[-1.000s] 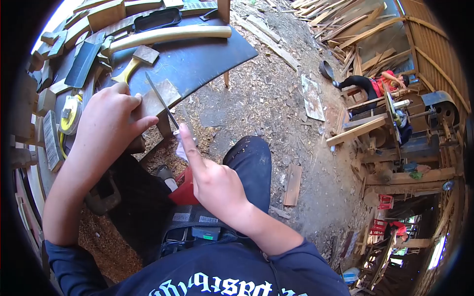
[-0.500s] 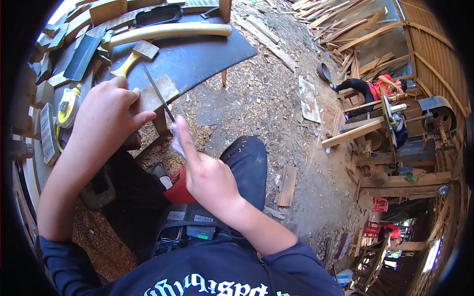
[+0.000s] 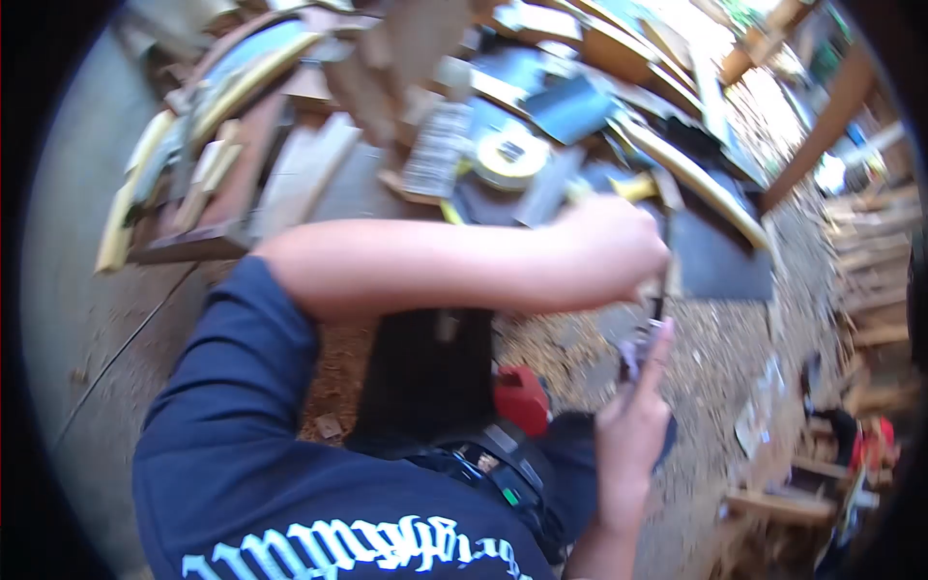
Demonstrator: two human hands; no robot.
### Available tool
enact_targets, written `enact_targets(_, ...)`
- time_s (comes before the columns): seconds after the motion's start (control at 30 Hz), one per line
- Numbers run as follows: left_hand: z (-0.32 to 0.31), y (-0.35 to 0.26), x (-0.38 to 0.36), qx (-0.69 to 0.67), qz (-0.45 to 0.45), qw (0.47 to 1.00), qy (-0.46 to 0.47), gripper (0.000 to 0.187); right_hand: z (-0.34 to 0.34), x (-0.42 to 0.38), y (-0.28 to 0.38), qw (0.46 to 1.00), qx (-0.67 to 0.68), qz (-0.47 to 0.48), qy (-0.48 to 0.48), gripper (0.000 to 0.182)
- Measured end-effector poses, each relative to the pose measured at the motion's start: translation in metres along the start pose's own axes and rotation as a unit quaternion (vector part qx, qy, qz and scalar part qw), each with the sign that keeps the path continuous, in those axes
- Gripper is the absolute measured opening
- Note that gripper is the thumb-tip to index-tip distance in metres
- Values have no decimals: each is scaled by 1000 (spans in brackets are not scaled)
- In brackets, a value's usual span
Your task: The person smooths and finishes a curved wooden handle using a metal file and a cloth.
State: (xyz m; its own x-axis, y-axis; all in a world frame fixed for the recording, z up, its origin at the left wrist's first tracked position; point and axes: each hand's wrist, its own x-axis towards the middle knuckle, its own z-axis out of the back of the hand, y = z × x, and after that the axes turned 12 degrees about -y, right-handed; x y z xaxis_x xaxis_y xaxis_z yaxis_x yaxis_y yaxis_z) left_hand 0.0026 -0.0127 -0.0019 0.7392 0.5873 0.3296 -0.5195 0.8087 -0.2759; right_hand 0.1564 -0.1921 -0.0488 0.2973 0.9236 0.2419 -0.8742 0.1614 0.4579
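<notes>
My left hand point(image 3: 619, 240) is closed, with its knuckles up, at the near edge of the blue-topped bench point(image 3: 720, 256). A small wooden block point(image 3: 650, 290) shows as a blurred tan patch under its fingers; most of it is hidden. Below it, my right hand point(image 3: 633, 416) grips the cloth-wrapped end point(image 3: 633, 353) of a narrow dark file point(image 3: 659, 298), its index finger stretched along the grip. The file points up past the left hand's knuckles. Beyond the left hand lies a yellow-handled tool point(image 3: 633, 187), blurred.
A yellow tape measure point(image 3: 510, 157), a blue tray-like piece point(image 3: 570, 109) and a long pale curved handle point(image 3: 691, 174) lie on the cluttered bench. A red container point(image 3: 522, 398) stands by my legs. Wood shavings cover the floor; a person in red point(image 3: 875, 445) is at far right.
My view has swung left, so the bench and both hands appear farther right, blurred. The left hand stays by the block, and the right hand still grips the file.
</notes>
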Motion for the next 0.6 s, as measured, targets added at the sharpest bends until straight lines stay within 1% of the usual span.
enact_targets(0.03, -1, 1, 0, -3, -1, 1000, -16, 38, -2, 14, 6, 998, -36, -30, 32, 86)
enact_targets(0.07, -3, 3, -2, 10, -24, 998, -53, 35, -9, 25, 8, 1000, -3, 17, -19, 85)
enact_targets(0.1, -3, 0, -4, -3, -9, 998, -64, 33, -10, 26, 7, 1000, -22, -2, -10, 85)
enact_targets(0.17, -18, 5, -3, 9, -22, 995, -98, 34, -16, 31, 5, 999, -38, -10, -4, 85)
enact_targets(0.2, -12, 4, -3, -8, -14, 998, -66, 35, -17, 28, 1, 999, -39, -10, -6, 85)
enact_targets(0.23, -6, 3, -5, 8, -11, 998, -60, 37, -18, 28, 1, 999, -4, 13, -35, 84)
enact_targets(0.27, -4, 5, -4, 10, -12, 998, -55, 33, -17, 31, 6, 1000, -5, 17, -22, 84)
enact_targets(0.33, 4, 3, -9, 62, -23, 979, -190, 30, -10, 30, 7, 1000, -24, 9, -13, 83)
enact_targets(0.37, 7, 7, -9, 83, -41, 950, -297, 30, -15, 30, -2, 998, 34, 42, -29, 80)
enact_targets(0.4, 32, 9, -17, 102, -59, 909, -399, 30, -14, 31, -3, 999, 23, 34, -25, 80)
enact_targets(0.43, 61, 14, -31, 148, -39, 854, -497, 34, -14, 31, -2, 999, 12, 27, -20, 80)
enact_targets(0.47, 87, 22, -48, 193, -19, 786, -587, 38, -14, 31, 0, 1000, 8, 21, -17, 80)
enact_targets(0.5, 103, 35, -63, 270, 57, 747, -605, 50, -15, 31, 2, 1000, 4, 15, -13, 80)
enact_targets(0.53, 114, 48, -77, 343, 132, 697, -616, 62, -15, 30, 4, 1000, 6, 11, -12, 80)
enact_targets(0.6, 122, 69, -96, 367, 271, 672, -584, 94, -14, 28, 1, 1000, 12, 17, -15, 80)
